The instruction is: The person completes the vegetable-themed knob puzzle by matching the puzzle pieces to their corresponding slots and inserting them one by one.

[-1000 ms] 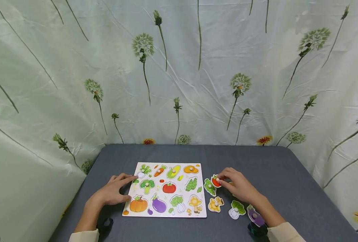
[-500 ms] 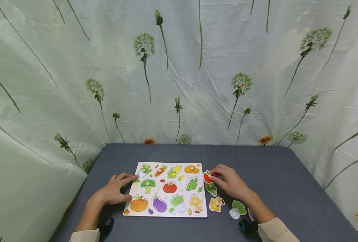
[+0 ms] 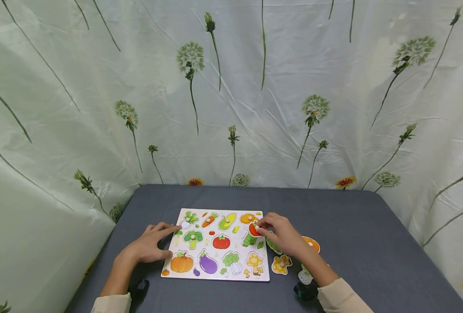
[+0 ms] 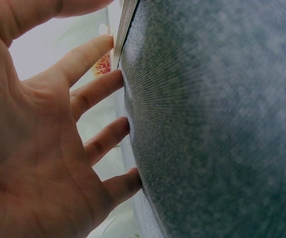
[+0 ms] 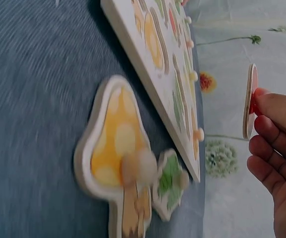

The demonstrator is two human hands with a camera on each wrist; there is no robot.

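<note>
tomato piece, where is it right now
In the head view, the tomato piece is pinched by the right hand over the board, near its right edge, just below the top-right orange piece.

Tabletop setting, type of room indeterminate: a grey cloth-covered table (image 3: 341, 213) stands before a pale, dandelion-printed fabric backdrop (image 3: 286, 56).

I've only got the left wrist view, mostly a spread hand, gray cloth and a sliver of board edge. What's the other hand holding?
Observer: The right hand is pinching a red tomato piece.

Operator: Is that piece touching the puzzle board?

Observer: No, the right wrist view shows a gap between them.

Operator: Anything lying just off the board, on the right?

Observer: Yes, a yellow mushroom piece lies face up there, by the board's near right corner.
</note>
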